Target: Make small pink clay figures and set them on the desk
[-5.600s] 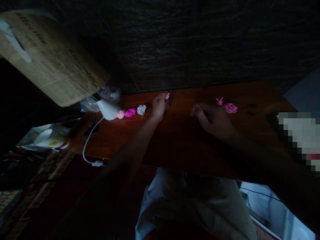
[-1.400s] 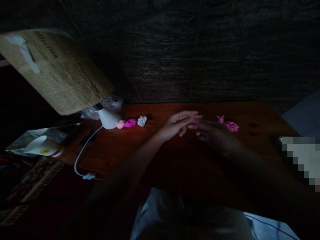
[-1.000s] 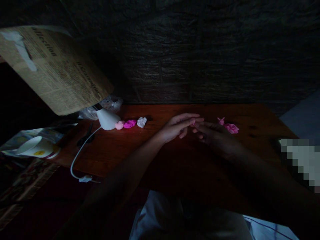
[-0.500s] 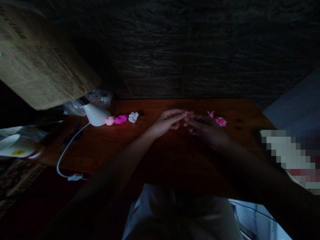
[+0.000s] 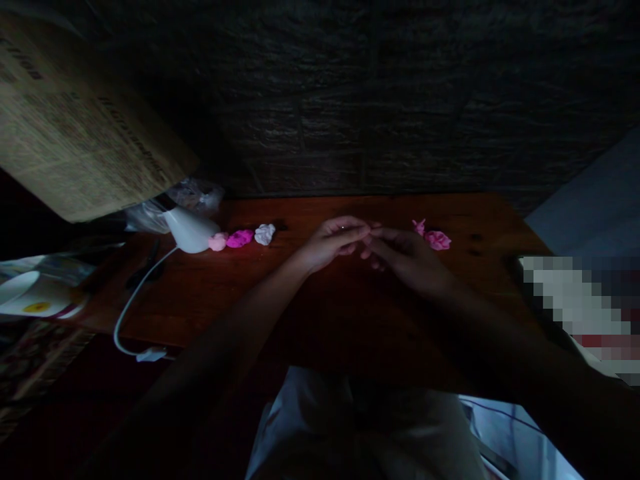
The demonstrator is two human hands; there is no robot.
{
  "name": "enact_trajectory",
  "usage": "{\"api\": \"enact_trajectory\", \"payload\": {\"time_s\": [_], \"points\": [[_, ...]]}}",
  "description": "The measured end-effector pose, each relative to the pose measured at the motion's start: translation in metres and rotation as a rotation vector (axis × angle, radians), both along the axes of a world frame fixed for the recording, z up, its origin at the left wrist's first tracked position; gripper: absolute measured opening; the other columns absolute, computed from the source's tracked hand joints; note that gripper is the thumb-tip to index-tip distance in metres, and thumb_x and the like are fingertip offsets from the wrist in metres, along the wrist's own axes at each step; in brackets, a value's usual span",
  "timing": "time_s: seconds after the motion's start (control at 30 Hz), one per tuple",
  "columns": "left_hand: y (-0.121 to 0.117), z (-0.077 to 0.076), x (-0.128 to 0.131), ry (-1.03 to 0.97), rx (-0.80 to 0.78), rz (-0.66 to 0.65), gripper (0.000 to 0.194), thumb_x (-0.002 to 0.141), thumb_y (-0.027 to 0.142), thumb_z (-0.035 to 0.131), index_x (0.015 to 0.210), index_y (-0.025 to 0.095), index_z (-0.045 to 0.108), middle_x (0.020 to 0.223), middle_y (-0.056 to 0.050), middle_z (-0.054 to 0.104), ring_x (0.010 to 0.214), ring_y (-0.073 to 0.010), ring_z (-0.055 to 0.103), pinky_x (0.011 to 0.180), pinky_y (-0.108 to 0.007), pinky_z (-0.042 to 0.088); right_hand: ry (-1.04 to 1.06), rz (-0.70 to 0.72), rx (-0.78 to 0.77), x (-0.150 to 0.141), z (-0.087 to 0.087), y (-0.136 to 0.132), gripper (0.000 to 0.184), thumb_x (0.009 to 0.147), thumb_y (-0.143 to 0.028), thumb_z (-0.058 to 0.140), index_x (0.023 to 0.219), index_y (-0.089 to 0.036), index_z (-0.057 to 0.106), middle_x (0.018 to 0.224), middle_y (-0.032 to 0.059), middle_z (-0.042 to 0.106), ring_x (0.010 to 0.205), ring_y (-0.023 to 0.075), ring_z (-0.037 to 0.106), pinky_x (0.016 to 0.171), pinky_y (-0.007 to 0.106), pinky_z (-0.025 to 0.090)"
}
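Observation:
My left hand (image 5: 336,243) and my right hand (image 5: 400,253) meet above the wooden table, thumbs and fingers pinched together at the tips. Between them is a tiny piece of pink modelling clay, now almost wholly covered by the fingertips. Beyond my right hand lies a pink clay rose (image 5: 438,240), with a small forked pink clay piece (image 5: 419,227) beside it. Left of my hands, lumps of white clay (image 5: 265,234), magenta clay (image 5: 240,238) and light pink clay (image 5: 218,241) sit in a row.
A white cone-shaped lamp base (image 5: 190,230) stands by the clay lumps, its cable (image 5: 118,320) running over the table (image 5: 200,300). Scissors (image 5: 147,267) lie near it. A white cup (image 5: 35,293) is at far left. Newsprint-patterned paper (image 5: 95,133) hangs above; a dark wall (image 5: 325,120) rises behind.
My fingertips have closed further together, and the pink bit that showed between them is now mostly hidden. The view has shifted slightly; the clay on the table lies as before.

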State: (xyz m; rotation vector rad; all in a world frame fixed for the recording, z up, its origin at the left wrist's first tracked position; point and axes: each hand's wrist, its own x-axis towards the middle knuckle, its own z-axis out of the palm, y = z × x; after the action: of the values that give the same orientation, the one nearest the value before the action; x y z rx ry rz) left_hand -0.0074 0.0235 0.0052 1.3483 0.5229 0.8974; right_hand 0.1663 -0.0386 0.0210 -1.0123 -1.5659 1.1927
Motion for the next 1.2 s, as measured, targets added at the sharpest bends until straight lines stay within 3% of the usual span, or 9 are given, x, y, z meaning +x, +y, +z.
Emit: {"api": "enact_trajectory", "payload": {"time_s": [0.13,0.33,0.47,0.7,0.9,1.03,1.2], "points": [[0.0002,0.0007,-0.0013,0.009,0.023,-0.005,0.035,0.072,0.046,0.085,0.082,0.015,0.073,0.098,-0.006,0.076,0.053,-0.0021,0.047,0.047,-0.019,0.027,-0.044,0.014,0.048,-0.0016,0.0015,-0.0013,0.042,0.087,-0.062,0.067,0.080,-0.021,0.074,0.074,0.0018,0.071,0.056,0.0110,0.056,0.055,0.026,0.047],[-0.0006,-0.0006,0.0027,0.044,-0.007,0.018,0.042,0.076,0.053,0.081,0.093,0.015,0.076,0.069,-0.001,0.065,0.052,-0.0051,0.049,0.047,-0.020,0.025,-0.034,-0.060,0.061,-0.0028,0.0033,-0.0015,0.042,0.084,-0.063,0.072,0.079,-0.021,0.074,0.075,0.0024,0.071,0.056,0.0117,0.057,0.054,0.026,0.047],[-0.0010,-0.0012,0.0029,0.037,-0.016,-0.001,0.039,0.082,0.049,0.078,0.099,0.014,0.076,0.068,0.000,0.063,0.053,-0.0052,0.050,0.048,-0.021,0.026,-0.041,-0.062,0.075,-0.0010,0.0027,-0.0017,0.042,0.086,-0.062,0.069,0.083,-0.021,0.075,0.077,0.0039,0.072,0.057,0.0122,0.058,0.055,0.027,0.048],[-0.0017,0.0001,0.0022,0.009,-0.053,-0.024,0.033,0.074,0.043,0.085,0.089,0.016,0.075,0.070,0.001,0.065,0.053,-0.0047,0.051,0.048,-0.019,0.027,-0.073,-0.063,0.119,-0.0010,-0.0004,-0.0020,0.038,0.089,-0.058,0.069,0.083,-0.021,0.075,0.075,0.0033,0.071,0.055,0.0127,0.058,0.055,0.028,0.047],[-0.0016,0.0003,0.0031,-0.026,-0.083,0.050,0.028,0.075,0.038,0.084,0.089,0.017,0.073,0.077,0.000,0.069,0.054,-0.0034,0.050,0.049,-0.018,0.029,-0.144,-0.096,0.171,-0.0012,-0.0028,-0.0027,0.036,0.093,-0.056,0.064,0.095,-0.022,0.075,0.074,0.0028,0.072,0.053,0.0133,0.059,0.055,0.029,0.046],[-0.0010,0.0022,0.0028,-0.049,-0.062,0.099,0.034,0.069,0.041,0.088,0.085,0.016,0.071,0.086,-0.002,0.073,0.051,-0.0015,0.045,0.047,-0.018,0.027,-0.215,-0.195,0.221,-0.0008,-0.0011,-0.0045,0.039,0.093,-0.058,0.063,0.083,-0.021,0.072,0.068,0.0031,0.070,0.052,0.0146,0.059,0.057,0.031,0.044],[0.0009,0.0010,0.0027,-0.061,-0.015,0.129,0.038,0.062,0.038,0.092,0.078,0.016,0.066,0.067,0.005,0.063,0.048,-0.0012,0.041,0.046,-0.018,0.025,-0.213,-0.265,0.243,0.0003,0.0015,-0.0055,0.040,0.093,-0.060,0.062,0.084,-0.021,0.068,0.066,0.0025,0.069,0.052,0.0139,0.058,0.053,0.029,0.043]]}}
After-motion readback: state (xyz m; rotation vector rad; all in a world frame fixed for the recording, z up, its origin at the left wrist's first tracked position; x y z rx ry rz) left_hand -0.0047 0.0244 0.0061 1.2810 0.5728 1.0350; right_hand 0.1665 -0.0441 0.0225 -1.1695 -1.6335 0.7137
